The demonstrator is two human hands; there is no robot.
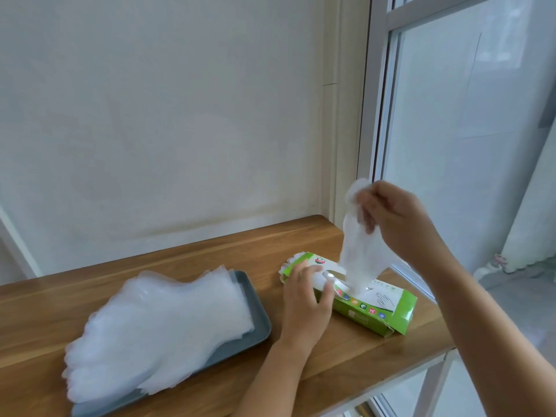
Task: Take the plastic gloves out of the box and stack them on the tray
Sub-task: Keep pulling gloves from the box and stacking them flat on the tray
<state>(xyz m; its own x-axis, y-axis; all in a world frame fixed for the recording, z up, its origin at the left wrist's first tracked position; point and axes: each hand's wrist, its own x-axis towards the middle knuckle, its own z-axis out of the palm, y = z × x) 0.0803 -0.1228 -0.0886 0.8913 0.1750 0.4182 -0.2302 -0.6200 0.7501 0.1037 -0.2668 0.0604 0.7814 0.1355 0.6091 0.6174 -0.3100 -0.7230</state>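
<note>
A green and white glove box lies on the wooden table, right of centre. My left hand rests on its left half, fingers spread over the top, holding it down. My right hand is raised above the box, pinching a clear plastic glove whose lower end still hangs in the box's opening. More glove plastic bulges out of the box's far left end. A thick stack of clear gloves lies on the grey tray at the left, fingers overhanging the tray's near end.
The wooden table ends at a wall behind and a window frame to the right. Its right edge lies just beyond the box, with white table legs below.
</note>
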